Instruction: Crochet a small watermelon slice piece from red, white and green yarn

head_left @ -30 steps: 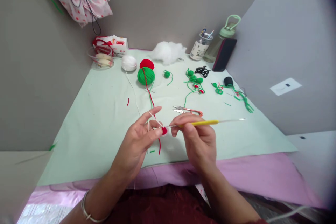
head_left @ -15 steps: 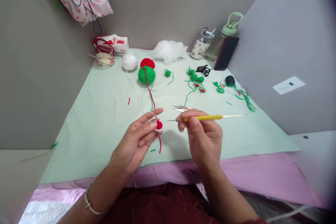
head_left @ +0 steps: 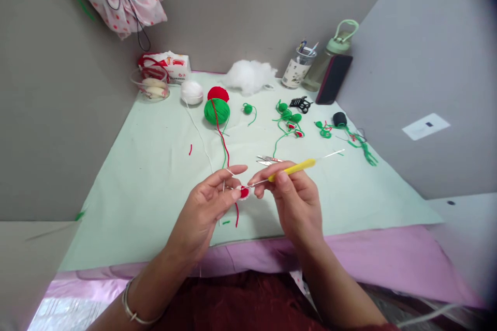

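Pinched between the thumb and fingers of my left hand [head_left: 205, 204] is a small round crochet piece [head_left: 244, 193], red in the middle with a white edge. White yarn [head_left: 201, 137] runs from the white ball [head_left: 191, 92] up over my raised left index finger. My right hand [head_left: 297, 201] grips a crochet hook [head_left: 293, 169] by its yellow handle, tilted up to the right. The hook's thin metal tip reaches the crochet piece; whether it is through a stitch I cannot tell. Below the piece a red yarn tail [head_left: 236, 215] lies on the table.
Beyond my hands lie scissors [head_left: 267, 160], a green yarn ball [head_left: 217, 111] and a red one [head_left: 218, 93]. White stuffing [head_left: 249, 76] sits at the back. Small green crocheted pieces [head_left: 287, 114], a black claw clip [head_left: 301, 104], a phone [head_left: 334, 79] and a bottle [head_left: 325, 62] stand rightward.
The crochet piece has shifted slightly right and down and turned. My right hand has come closer to it, and the hook now slants, its back end raised.
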